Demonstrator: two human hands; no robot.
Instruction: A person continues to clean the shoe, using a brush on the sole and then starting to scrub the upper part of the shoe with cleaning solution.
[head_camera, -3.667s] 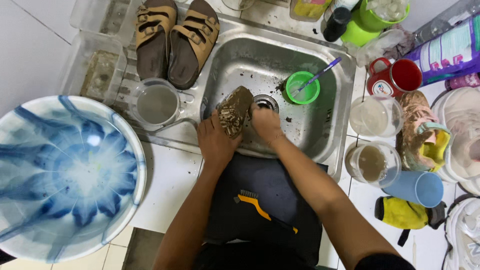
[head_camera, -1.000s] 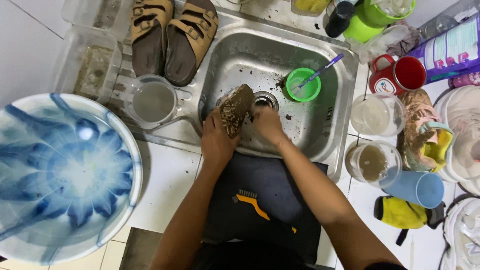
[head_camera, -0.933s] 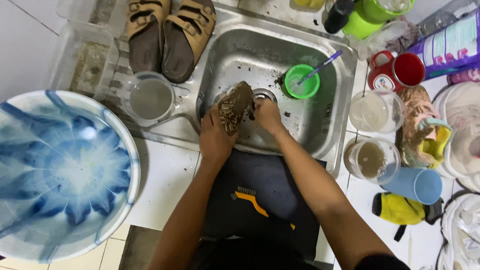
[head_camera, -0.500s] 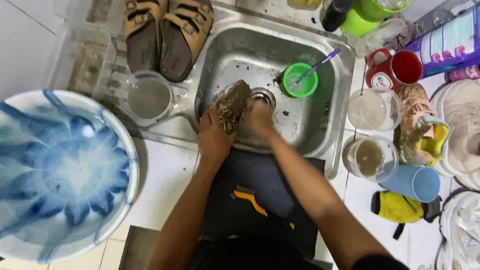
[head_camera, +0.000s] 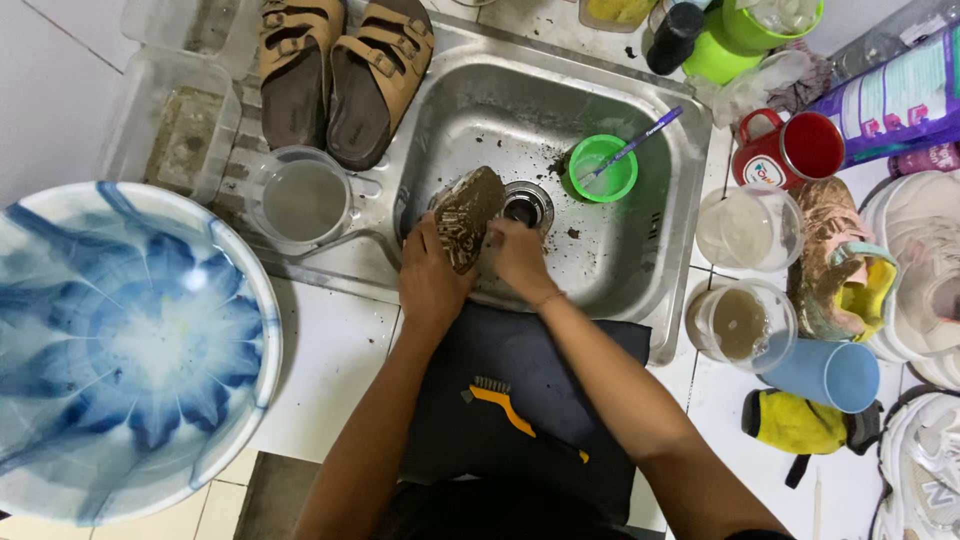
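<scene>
Scrubbing went best with the muddy shoe (head_camera: 467, 216) tilted sole-up over the sink (head_camera: 655, 285) drain—left hand (head_camera: 432, 280) fingers wrapped round its heel, right hand (head_camera: 517, 256) fingers pressed together against its side—steady, firm.

Blue-patterned basin (head_camera: 120, 350), tan sandals (head_camera: 340, 70), red mug (head_camera: 795, 150), blue cup (head_camera: 825, 372).

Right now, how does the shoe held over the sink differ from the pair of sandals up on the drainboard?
The muddy shoe is gripped in the left hand over the sink, sole turned up and caked with dirt; the right hand works beside it. The tan sandals lie untouched side by side, footbeds up. The shoe is single; the sandals are a pair. Both are brownish footwear.
</scene>
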